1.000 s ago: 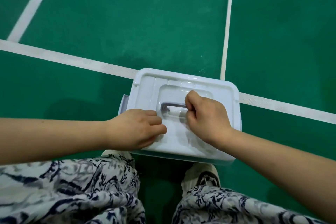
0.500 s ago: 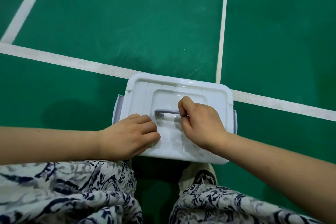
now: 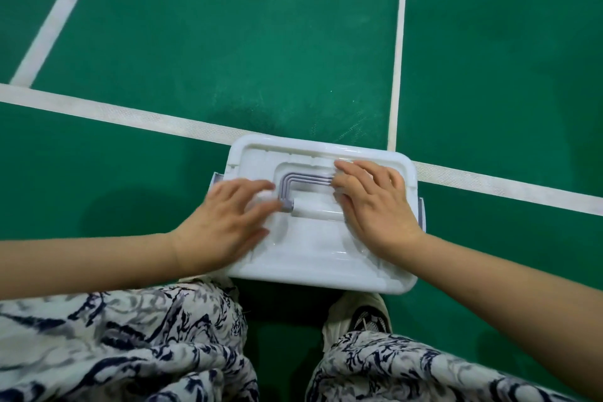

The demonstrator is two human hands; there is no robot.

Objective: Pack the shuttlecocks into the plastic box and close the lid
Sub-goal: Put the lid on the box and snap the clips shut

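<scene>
White plastic box (image 3: 326, 282) on green court floor (image 3: 228, 42), just ahead of a shoe (image 3: 365, 316), lid (image 3: 313, 238) seated on top, left hand (image 3: 225, 222) released, fingers spread flat on lid's left side, right hand (image 3: 375, 202) released, straight fingers against blurred purple handle (image 3: 293, 178)

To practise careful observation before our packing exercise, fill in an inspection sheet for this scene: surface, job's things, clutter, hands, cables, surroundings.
Surface: green court floor with white lines.
Job's things: white plastic box, lid on it; grey-purple handle lies flat; shuttlecocks not visible.
Clutter: nothing seen.
Hands: left hand, blurred, and right hand rest on the lid, fingers straight.
Cables: nothing seen.
Surroundings: patterned trousers, one shoe.
</scene>
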